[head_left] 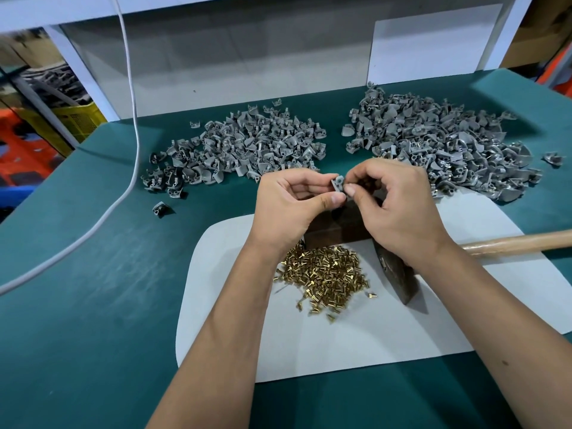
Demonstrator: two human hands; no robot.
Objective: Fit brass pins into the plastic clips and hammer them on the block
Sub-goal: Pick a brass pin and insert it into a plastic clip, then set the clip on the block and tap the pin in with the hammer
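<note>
Left hand [288, 205] pinching a grey plastic clip [338, 183] above the dark block [340, 226], right hand [399, 202] curling fingertips against it, possibly holding a pin, brass pins [328, 274] lying heaped near the white mat's [402, 329] middle, hammer [399, 274] resting just right, clip piles [247, 147] crowding the green table's [93, 274] far edge.

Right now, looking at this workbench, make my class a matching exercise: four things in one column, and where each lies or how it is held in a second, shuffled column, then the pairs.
Things
1. single grey plastic clip
2. brass pins
3. hammer
4. white cable

Places
A. heaped on the white mat, near side of the dark block
B. hanging down onto the green table, far left
C. pinched between both hands
D. lying on the mat under the right forearm

Pairs: 1-C, 2-A, 3-D, 4-B
</note>
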